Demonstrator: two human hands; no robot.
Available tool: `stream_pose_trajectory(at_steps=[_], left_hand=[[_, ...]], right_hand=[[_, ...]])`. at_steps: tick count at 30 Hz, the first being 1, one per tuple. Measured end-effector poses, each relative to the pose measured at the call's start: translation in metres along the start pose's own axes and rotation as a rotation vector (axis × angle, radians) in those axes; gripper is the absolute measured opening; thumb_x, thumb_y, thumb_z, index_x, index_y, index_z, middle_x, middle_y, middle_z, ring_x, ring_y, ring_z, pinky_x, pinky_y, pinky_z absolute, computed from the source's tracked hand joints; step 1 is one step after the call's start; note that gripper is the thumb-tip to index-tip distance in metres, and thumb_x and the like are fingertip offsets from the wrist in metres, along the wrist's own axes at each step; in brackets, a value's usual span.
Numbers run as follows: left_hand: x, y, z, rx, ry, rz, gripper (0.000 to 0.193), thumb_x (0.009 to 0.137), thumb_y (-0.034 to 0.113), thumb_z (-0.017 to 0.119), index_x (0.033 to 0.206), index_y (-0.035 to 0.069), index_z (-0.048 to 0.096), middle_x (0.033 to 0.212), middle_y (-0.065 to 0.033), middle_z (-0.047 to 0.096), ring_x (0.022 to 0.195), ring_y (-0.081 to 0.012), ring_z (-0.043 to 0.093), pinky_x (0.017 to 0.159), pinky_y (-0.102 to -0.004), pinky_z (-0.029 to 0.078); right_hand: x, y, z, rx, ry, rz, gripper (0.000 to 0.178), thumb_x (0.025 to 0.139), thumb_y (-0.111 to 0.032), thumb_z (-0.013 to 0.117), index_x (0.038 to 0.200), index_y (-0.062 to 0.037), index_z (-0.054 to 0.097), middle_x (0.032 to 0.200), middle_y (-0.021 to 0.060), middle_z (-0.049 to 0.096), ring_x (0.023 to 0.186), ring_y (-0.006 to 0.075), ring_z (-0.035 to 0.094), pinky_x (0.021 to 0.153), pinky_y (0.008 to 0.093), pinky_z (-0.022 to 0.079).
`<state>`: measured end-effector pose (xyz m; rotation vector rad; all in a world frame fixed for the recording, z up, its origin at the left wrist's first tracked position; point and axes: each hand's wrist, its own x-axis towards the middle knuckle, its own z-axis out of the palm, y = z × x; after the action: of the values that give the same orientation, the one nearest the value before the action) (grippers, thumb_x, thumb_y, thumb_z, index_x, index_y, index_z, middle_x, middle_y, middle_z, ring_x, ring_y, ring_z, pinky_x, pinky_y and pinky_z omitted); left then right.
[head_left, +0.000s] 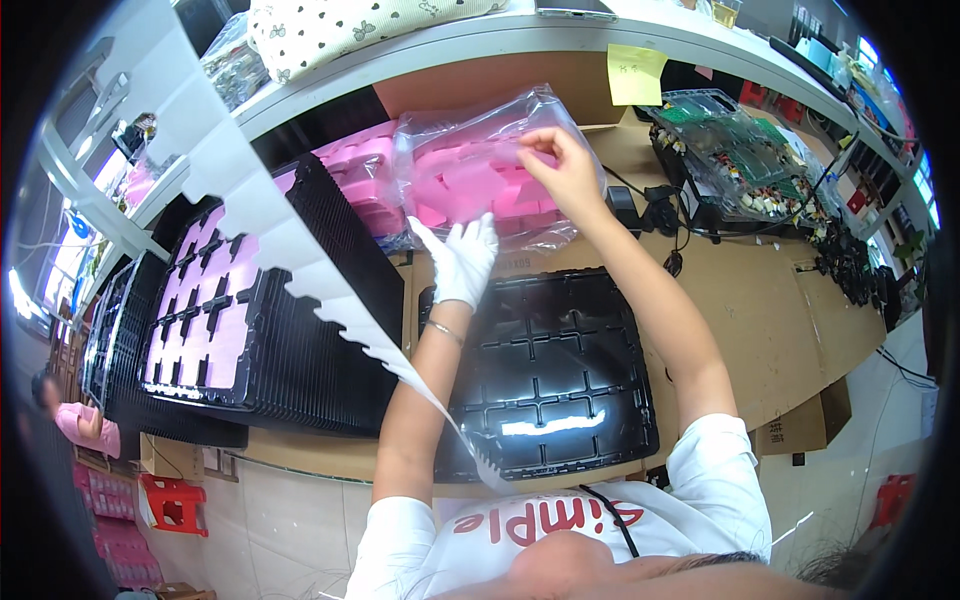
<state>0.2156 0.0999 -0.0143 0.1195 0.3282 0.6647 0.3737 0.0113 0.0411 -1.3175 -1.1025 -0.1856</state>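
My left hand (465,262), in a white glove, rests at the near edge of a clear plastic bag (545,110) with its thumb and fingers apart. Inside the bag lie pink moulded pieces (515,190). Over the bag's right part is my bare right hand (565,172), its thumb and forefinger pinched together; what is between them is too small to make out. A thin pinkish, see-through sheet (455,190) shows between the two hands. Directly in front of me, below both hands, a black plastic tray (545,375) with cross-shaped ridges lies on cardboard.
A tall stack of black trays (330,300) stands at left, its top tray holding pink sheets (205,335). More pink pieces (362,180) lie behind it. Circuit boards (740,150) and cables (850,265) sit at right. A pale jagged strip (270,215) crosses the view. A shelf (430,55) spans the back.
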Motion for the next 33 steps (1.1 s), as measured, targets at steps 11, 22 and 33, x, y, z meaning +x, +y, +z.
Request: stream_pose_trajectory(at_steps=[11, 22, 33], left_hand=[[-0.053, 0.052, -0.048, 0.712, 0.143, 0.146, 0.019, 0.089, 0.028, 0.073, 0.09, 0.016, 0.058, 0.077, 0.0039, 0.056, 0.055, -0.0033, 0.049, 0.043, -0.0145, 0.035], [-0.242, 0.053, -0.107, 2.033, 0.38, 0.165, 0.057, 0.089, 0.049, 0.063, 0.06, 0.001, 0.055, 0.053, -0.0107, 0.048, 0.052, -0.018, 0.041, 0.055, -0.0353, 0.04], [-0.274, 0.041, -0.101, 2.386, 0.513, 0.174, 0.05, 0.084, 0.055, 0.066, 0.076, 0.005, 0.067, 0.074, -0.0142, 0.067, 0.07, -0.0321, 0.063, 0.068, -0.0398, 0.05]], right_hand=[[-0.136, 0.037, -0.073, 0.746, 0.184, 0.948, 0.033, 0.089, -0.034, 0.07, 0.105, -0.0065, 0.063, 0.095, 0.0027, 0.064, 0.082, 0.0132, 0.057, 0.075, 0.0298, 0.049], [-0.303, -0.104, -0.141, 0.044, -0.102, 0.828, 0.048, 0.083, 0.0, 0.071, 0.125, -0.0014, 0.047, 0.09, 0.0068, 0.068, 0.085, 0.0111, 0.064, 0.076, 0.0247, 0.05], [-0.326, -0.126, -0.143, -0.349, -0.117, 0.819, 0.059, 0.077, -0.011, 0.076, 0.128, -0.0034, 0.048, 0.068, 0.0031, 0.059, 0.064, 0.0154, 0.055, 0.067, 0.0314, 0.045]])
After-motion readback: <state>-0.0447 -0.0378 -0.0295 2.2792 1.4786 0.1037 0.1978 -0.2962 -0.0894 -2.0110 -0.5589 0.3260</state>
